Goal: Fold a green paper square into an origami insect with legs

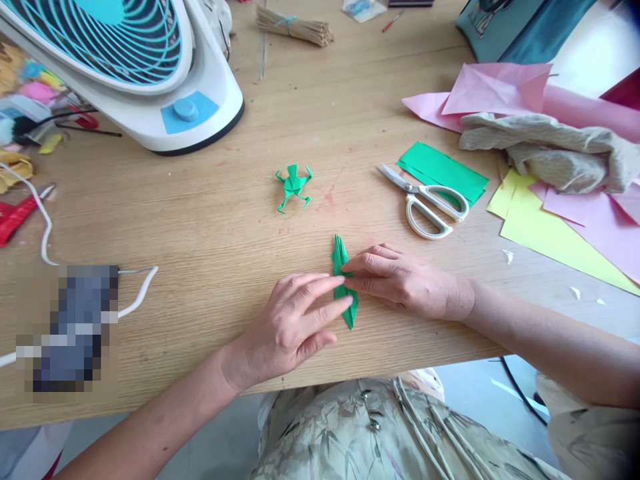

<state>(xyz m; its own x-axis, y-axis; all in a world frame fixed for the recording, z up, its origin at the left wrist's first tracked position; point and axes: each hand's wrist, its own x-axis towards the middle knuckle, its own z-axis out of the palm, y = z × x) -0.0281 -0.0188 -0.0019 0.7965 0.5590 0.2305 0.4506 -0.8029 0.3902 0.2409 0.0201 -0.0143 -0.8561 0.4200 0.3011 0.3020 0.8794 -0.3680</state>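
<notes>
A narrow piece of folded green paper [339,248], pointed at its near end, lies on the wooden table in front of me. My left hand [293,320] reaches it from the left, fingers stretched and apart, with fingertips resting on its middle. From the right, my right hand [400,280] has its fingers drawn together at the paper's right edge; their tips partly cover it. Beyond my hands sits a small green paper frog [293,187] with thin bent legs.
White-handled scissors [425,200] lie partly over green paper sheets [435,167]. Grey cloth [550,150] rests among pink and yellow paper [560,237] at right. A fan [200,120] stands back left, a blurred-out device [80,327] with white cable nearer. Bundled sticks [295,27] lie behind.
</notes>
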